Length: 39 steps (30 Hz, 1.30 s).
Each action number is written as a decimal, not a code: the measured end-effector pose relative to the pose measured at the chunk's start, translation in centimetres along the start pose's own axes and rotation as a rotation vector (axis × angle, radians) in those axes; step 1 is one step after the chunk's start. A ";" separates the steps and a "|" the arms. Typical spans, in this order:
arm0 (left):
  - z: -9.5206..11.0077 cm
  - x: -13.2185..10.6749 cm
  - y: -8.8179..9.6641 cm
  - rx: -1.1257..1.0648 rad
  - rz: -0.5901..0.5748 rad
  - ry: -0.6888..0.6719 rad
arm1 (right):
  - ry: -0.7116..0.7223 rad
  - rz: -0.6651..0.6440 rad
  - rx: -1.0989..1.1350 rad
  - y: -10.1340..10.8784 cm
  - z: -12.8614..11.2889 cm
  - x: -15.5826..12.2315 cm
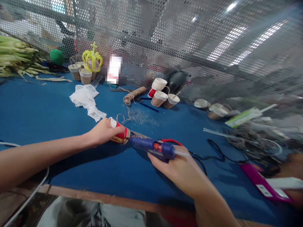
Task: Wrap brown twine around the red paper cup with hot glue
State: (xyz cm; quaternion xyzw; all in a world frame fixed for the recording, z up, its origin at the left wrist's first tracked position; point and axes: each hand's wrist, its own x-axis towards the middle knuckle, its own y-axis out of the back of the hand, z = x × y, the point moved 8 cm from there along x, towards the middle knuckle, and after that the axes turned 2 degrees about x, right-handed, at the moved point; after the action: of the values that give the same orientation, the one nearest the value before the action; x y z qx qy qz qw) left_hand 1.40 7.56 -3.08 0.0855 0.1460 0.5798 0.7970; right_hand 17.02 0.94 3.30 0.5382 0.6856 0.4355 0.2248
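My left hand (102, 133) is wrapped round a red and white paper cup (120, 135), tilted on its side above the blue table (107, 173). A strip of twine or brown material shows at the cup's right end. In my right hand (181, 167) is a blue glue gun (152, 147), with a clear glue stick poking out of its back. The nozzle points left and meets, or nearly meets, the cup's edge; I cannot tell which. A loose strand of twine runs from behind the cup to a twine roll (134, 94).
Twine-wrapped cups (159, 99) stand by the mesh panel (144, 37), near blue-handled pliers (148, 105). A white cloth (86, 99) lies left of centre. A yellow crown (93, 58) rises among cups at the back left. A purple power strip (265, 185) and cables occupy the right.
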 end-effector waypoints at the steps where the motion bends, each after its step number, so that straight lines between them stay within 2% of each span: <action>1: 0.0 0.0 0.0 0.003 -0.001 -0.009 | -0.008 0.008 0.002 0.1 0.1 0.1; 9: 0.1 -0.1 0.0 0.057 -0.007 -0.076 | -0.136 0.015 0.013 0.3 0.9 0.6; 27: 0.4 -0.3 0.1 0.167 0.016 -0.108 | -0.031 0.060 -0.031 0.7 -0.1 1.5; 39: 0.0 -0.1 0.0 0.141 -0.002 -0.069 | -0.067 0.053 -0.009 0.4 0.2 1.4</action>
State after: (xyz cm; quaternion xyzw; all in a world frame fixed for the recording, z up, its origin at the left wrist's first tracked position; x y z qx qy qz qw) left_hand 1.38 7.44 -3.04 0.1610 0.1590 0.5640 0.7942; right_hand 16.97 2.33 3.73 0.5696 0.6612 0.4259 0.2386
